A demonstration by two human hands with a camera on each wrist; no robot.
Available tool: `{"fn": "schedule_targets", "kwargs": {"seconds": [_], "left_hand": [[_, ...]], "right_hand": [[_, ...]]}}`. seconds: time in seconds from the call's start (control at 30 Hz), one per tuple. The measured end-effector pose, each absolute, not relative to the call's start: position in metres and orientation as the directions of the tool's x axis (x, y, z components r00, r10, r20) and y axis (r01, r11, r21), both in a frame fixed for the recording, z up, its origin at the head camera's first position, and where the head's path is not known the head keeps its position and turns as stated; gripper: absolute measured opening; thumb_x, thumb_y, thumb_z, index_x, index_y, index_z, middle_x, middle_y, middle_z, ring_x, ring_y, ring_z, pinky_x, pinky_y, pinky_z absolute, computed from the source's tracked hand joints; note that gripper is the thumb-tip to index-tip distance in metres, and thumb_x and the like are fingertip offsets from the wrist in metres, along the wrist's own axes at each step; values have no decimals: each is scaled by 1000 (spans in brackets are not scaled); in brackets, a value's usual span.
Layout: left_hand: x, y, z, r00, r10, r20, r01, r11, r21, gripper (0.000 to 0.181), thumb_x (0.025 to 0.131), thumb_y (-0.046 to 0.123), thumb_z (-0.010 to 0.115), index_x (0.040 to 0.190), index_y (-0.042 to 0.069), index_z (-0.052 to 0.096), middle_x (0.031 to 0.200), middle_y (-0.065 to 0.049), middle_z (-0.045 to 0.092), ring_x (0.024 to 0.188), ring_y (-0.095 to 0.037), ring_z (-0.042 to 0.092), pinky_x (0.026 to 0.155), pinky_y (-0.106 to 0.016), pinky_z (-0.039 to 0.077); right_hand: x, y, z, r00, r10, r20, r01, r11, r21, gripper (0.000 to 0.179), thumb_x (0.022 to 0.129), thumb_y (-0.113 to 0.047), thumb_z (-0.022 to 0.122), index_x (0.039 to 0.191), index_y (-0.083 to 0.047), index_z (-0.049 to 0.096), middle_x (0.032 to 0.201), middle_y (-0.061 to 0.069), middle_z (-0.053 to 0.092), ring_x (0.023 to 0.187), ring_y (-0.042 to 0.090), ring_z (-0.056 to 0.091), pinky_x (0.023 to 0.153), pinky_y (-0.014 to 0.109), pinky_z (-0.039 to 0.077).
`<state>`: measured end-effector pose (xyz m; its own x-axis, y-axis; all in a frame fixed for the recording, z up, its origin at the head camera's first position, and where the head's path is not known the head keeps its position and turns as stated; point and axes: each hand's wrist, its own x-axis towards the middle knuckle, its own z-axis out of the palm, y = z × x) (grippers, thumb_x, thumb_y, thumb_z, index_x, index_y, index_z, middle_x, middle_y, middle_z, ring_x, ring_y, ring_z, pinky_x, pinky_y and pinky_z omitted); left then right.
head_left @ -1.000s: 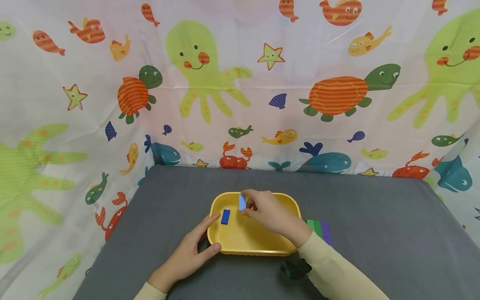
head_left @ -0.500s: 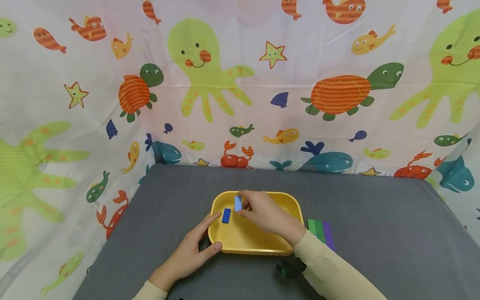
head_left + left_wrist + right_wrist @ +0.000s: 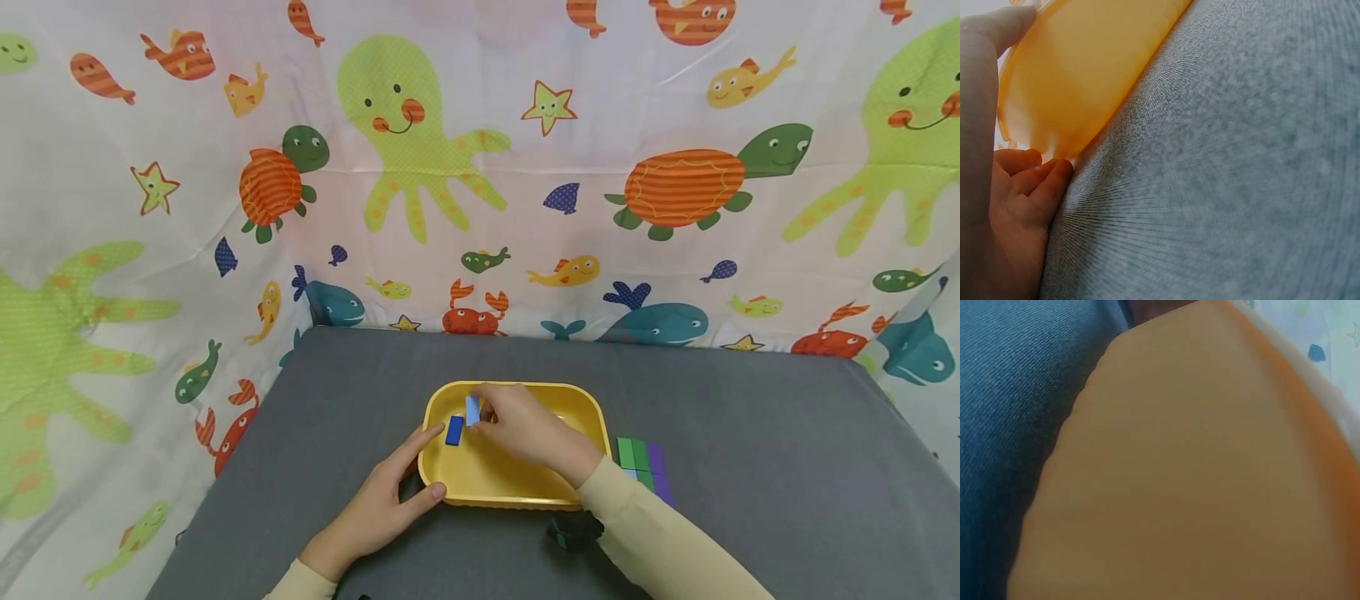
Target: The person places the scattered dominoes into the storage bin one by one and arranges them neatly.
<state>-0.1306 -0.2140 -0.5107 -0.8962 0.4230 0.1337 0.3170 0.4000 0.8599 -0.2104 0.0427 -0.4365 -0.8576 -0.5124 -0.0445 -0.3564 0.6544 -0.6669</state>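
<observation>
A shallow yellow plastic bin (image 3: 495, 483) sits on the grey surface. Over its left part, my right hand (image 3: 528, 427) pinches a light-blue rectangular block (image 3: 472, 411) on end between thumb and fingers. A dark-blue block (image 3: 454, 431) lies on the bin floor just left of it. My left hand (image 3: 378, 508) holds the bin's left end, its thumb at the front corner and a finger over the rim. In the left wrist view, the other fingers (image 3: 1047, 181) are curled beside the bin wall (image 3: 1085, 69). The right wrist view shows mostly the bin's outer wall (image 3: 1172, 462).
Just right of the bin, green blocks (image 3: 640, 454) and purple blocks (image 3: 657, 467) lie side by side, partly behind the right sleeve (image 3: 652, 521). A black device (image 3: 573, 531) hangs under the right wrist. A sea-animal curtain (image 3: 570, 167) borders the grey table surface (image 3: 757, 467).
My right hand has shifted slightly left with the light-blue block, bringing it closer to the dark-blue one. The left hand keeps its hold on the bin.
</observation>
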Motion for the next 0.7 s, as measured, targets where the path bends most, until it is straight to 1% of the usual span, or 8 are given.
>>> {"fn": "schedule_targets", "kwargs": {"seconds": [0.1, 0.23, 0.4, 0.5, 0.7], "left_hand": [[-131, -214, -511, -893, 426, 148, 332, 398, 855, 71, 108, 30, 73, 170, 29, 40, 176, -7, 33, 162, -35, 28, 122, -34, 37], [-132, -214, -512, -889, 427, 163, 346, 394, 852, 71, 107, 29, 74, 170, 30, 40, 176, -7, 34, 162, -36, 29, 121, -30, 36], [-132, -214, -513, -887, 428, 174, 359, 404, 841, 71, 107, 26, 74, 170, 24, 41, 175, -9, 35, 162, -40, 28, 121, -31, 37], [-131, -214, -513, -891, 425, 159, 344, 405, 847, 71, 107, 27, 74, 170, 23, 41, 176, -9, 35, 162, -38, 27, 122, -32, 36], [-130, -213, -511, -898, 418, 136, 322, 413, 852, 71, 108, 32, 73, 171, 25, 40, 176, -5, 34, 163, -34, 26, 122, -32, 36]], "right_hand": [[-211, 42, -439, -854, -517, -56, -355, 658, -664, 44, 100, -12, 82, 141, -3, 67, 93, -2, 69, 80, 17, 64, 75, 28, 59], [-212, 41, -442, -851, -520, -68, -349, 659, -666, 43, 101, -12, 82, 140, -3, 67, 92, -2, 69, 77, 17, 64, 72, 28, 58], [-212, 41, -446, -855, -512, -79, -332, 659, -675, 40, 101, -12, 82, 137, -3, 68, 90, -1, 68, 75, 17, 63, 70, 28, 57], [-211, 40, -449, -854, -514, -82, -336, 664, -668, 41, 101, -13, 82, 137, -2, 68, 88, -1, 67, 74, 16, 62, 68, 27, 55], [-210, 38, -451, -849, -519, -97, -336, 673, -659, 42, 101, -16, 82, 137, -2, 68, 84, -1, 66, 70, 15, 61, 63, 26, 52]]}}
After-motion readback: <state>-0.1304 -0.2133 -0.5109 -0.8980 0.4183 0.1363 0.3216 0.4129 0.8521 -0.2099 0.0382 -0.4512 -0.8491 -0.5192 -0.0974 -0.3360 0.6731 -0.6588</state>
